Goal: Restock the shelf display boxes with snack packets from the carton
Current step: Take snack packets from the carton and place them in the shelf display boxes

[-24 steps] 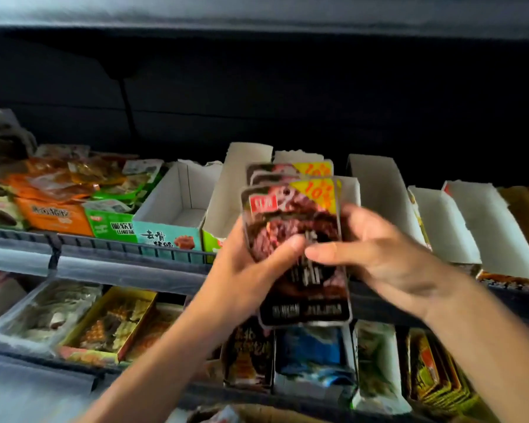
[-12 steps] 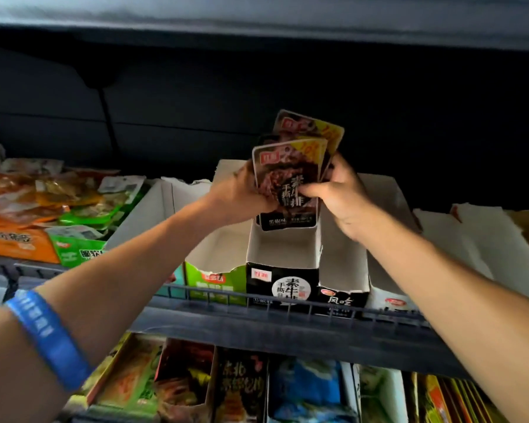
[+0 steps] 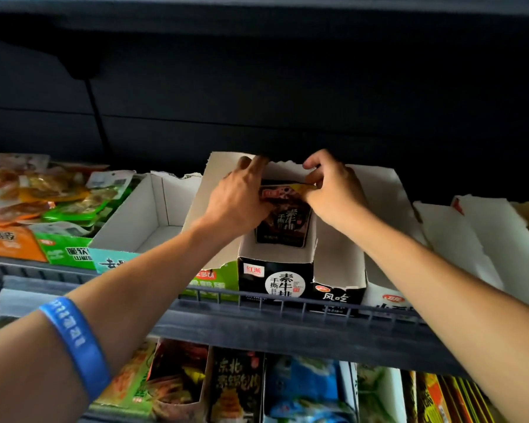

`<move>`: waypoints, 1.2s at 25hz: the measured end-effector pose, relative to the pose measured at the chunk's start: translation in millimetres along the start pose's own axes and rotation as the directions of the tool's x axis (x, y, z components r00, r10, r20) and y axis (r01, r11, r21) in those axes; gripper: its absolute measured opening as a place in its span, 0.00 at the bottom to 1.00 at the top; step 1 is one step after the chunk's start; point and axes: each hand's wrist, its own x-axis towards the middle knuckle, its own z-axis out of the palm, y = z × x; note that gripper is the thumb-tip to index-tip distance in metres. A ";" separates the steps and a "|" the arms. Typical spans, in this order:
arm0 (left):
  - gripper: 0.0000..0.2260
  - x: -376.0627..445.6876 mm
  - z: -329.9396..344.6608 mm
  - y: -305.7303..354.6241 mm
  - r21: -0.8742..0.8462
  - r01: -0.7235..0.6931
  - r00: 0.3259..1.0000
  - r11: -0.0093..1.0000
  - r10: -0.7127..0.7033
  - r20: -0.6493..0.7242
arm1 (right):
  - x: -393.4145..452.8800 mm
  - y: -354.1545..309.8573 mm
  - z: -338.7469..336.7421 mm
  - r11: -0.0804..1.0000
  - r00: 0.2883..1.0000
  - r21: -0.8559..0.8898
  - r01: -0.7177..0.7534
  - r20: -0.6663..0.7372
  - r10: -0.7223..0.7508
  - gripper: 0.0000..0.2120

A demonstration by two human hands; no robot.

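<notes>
pkts [image 3: 283, 221] in box [image 3: 275, 277], mid shelf [image 3: 257, 328] | L hand [image 3: 235, 206] on pkts' left, R hand [image 3: 333, 196] on right | open-top boxes both sides | lower shelf below

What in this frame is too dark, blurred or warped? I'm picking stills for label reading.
Head view: the shelf back wall is nearly black; the black display box print reads sharply; the packets between left hand and right hand are slightly soft; the shelf rail bows from wide-angle distortion.
</notes>
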 end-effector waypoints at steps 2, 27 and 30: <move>0.23 1.0 2.3 -1.8 0.055 0.034 0.998 0.998 -0.031 -0.057 | -3.2 -1.6 0.6 0.995 0.995 -0.099 -0.028 -0.094 0.019 0.19; 0.29 -205.2 -3.0 13.1 -0.182 0.071 0.994 0.981 -0.084 -0.065 | -212.7 9.4 -4.4 0.983 0.983 -0.043 0.181 -0.021 -0.182 0.28; 0.25 -304.7 41.9 -1.2 -0.237 0.232 0.970 0.943 -0.242 -0.014 | -303.4 37.1 46.8 0.986 0.980 0.015 0.167 -0.108 -0.165 0.18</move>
